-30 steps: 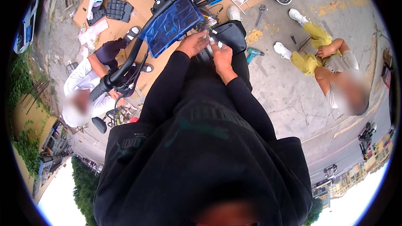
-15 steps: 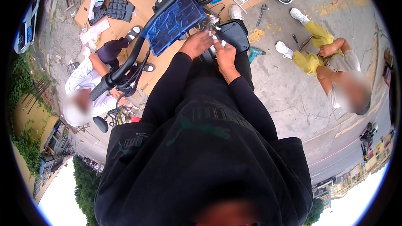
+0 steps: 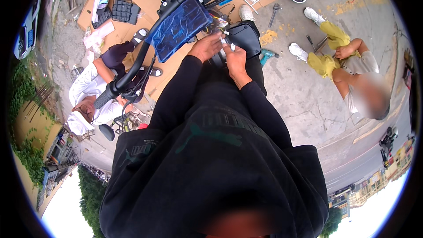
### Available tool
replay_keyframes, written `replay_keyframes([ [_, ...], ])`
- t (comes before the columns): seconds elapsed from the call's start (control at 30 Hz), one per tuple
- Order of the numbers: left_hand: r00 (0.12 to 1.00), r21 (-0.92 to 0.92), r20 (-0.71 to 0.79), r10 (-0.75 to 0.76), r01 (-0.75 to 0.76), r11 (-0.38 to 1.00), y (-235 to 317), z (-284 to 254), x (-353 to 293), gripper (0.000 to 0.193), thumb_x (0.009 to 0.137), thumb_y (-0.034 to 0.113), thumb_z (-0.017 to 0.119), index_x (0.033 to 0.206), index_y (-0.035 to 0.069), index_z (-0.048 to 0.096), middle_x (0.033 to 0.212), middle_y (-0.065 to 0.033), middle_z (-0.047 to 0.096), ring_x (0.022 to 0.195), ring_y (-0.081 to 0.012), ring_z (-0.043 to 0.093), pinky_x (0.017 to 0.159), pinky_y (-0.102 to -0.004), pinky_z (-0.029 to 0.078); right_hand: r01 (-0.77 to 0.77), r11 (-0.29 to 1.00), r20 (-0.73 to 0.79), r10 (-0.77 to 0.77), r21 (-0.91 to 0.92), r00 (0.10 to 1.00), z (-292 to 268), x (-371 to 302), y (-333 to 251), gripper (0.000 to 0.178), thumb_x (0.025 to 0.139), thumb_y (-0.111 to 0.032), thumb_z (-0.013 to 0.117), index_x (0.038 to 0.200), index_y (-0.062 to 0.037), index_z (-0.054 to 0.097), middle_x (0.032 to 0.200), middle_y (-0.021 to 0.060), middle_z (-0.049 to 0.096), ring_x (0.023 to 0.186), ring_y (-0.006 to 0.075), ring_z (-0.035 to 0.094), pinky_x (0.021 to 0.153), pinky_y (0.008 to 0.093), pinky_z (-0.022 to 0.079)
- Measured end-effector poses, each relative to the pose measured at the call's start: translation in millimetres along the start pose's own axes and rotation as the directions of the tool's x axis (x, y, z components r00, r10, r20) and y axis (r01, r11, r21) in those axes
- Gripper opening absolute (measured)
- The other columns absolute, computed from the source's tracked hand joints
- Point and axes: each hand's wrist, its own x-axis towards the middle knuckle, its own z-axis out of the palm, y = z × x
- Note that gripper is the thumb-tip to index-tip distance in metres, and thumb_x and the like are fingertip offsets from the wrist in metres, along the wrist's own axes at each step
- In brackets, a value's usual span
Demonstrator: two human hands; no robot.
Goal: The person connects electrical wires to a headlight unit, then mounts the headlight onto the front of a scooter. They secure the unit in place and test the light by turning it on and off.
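Right in front of my body, both hands work at the wiring of an electric bike's front end. My right hand (image 3: 236, 61) pinches a small white wire connector (image 3: 232, 47) between thumb and fingers. Close on its left, my left hand (image 3: 206, 47) has its fingers drawn together beside the same white pieces; what sits in its fingertips is too small to make out. Loose coloured wires (image 3: 217, 21) show just beyond the fingers. A display screen covered in blue film (image 3: 178, 28) is mounted at the black handlebar (image 3: 143, 53). To the right of the wires sits a black plastic housing (image 3: 245, 39).
A teal power drill (image 3: 268, 55) lies right of the housing, with a wrench (image 3: 275, 15) farther off. A person in white (image 3: 94, 83) crouches at left; another in yellow trousers (image 3: 337, 44) sits at right. Cardboard (image 3: 123, 33) covers the ground, bearing a black rack (image 3: 123, 6).
The screen and handlebar have shifted slightly left and down in view. My hands stay together at the connectors with small finger movements. The person in white has turned the head.
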Motion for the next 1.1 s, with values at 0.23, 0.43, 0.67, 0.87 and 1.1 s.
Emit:
replay_keyframes([
  [0.23,0.999,-0.041,-0.001,0.035,-0.035,0.999,-3.8,-0.7,0.6,0.025,0.090,0.016,0.077,0.112,0.013,0.066,0.114,-0.0036,0.069,0.110,-0.0222,0.063,0.099,-0.0361,0.049,0.036,0.998,0.011,-0.036,-0.055,0.999,2.3,1.5,-4.0,0.023,0.095,-0.019,0.068,0.077,-0.0041,0.067,0.064,-0.0054,0.053,0.056,0.0050,0.043,0.050,0.0272,0.033],
  [0.43,0.996,-0.056,0.012,0.087,-0.086,0.995,-7.0,-1.2,-2.0,0.025,0.092,0.015,0.075,0.116,0.011,0.066,0.114,-0.0038,0.069,0.113,-0.0210,0.064,0.101,-0.0357,0.051,0.037,0.999,0.021,-0.036,-0.016,0.999,4.5,6.6,3.1,0.020,0.094,-0.019,0.070,0.082,-0.0026,0.070,0.066,-0.0047,0.054,0.056,0.0054,0.043,0.050,0.0271,0.033],
  [0.67,0.991,-0.050,0.046,0.129,-0.126,0.991,-11.8,-1.0,-0.5,0.027,0.094,0.020,0.073,0.119,0.011,0.066,0.114,-0.0041,0.069,0.112,-0.0197,0.064,0.102,-0.0367,0.050,0.000,1.000,0.023,0.000,-0.005,1.000,7.3,4.4,-4.7,0.018,0.094,-0.018,0.069,0.083,-0.0028,0.070,0.067,-0.0040,0.055,0.055,0.0058,0.043,0.049,0.0271,0.032],
  [0.87,0.987,0.046,0.058,0.151,-0.154,0.987,-6.3,5.2,-15.1,0.031,0.099,0.024,0.067,0.124,0.006,0.063,0.121,-0.0087,0.067,0.115,-0.0223,0.063,0.104,-0.0387,0.049,-0.025,1.000,0.005,0.025,0.008,1.000,9.8,7.5,-3.6,0.018,0.093,-0.017,0.069,0.083,-0.0021,0.070,0.067,-0.0034,0.055,0.055,0.0063,0.044,0.049,0.0276,0.032],
  [1.1,0.984,0.065,0.084,0.157,-0.163,0.985,-1.2,-2.9,-22.3,0.033,0.102,0.018,0.062,0.131,0.002,0.059,0.126,-0.0133,0.064,0.119,-0.0253,0.062,0.101,-0.0387,0.051,-0.090,0.995,0.005,0.090,0.039,0.996,12.8,13.0,3.5,0.018,0.092,-0.016,0.069,0.079,-0.0031,0.069,0.066,-0.0027,0.055,0.055,0.0076,0.045,0.050,0.0285,0.032],
])
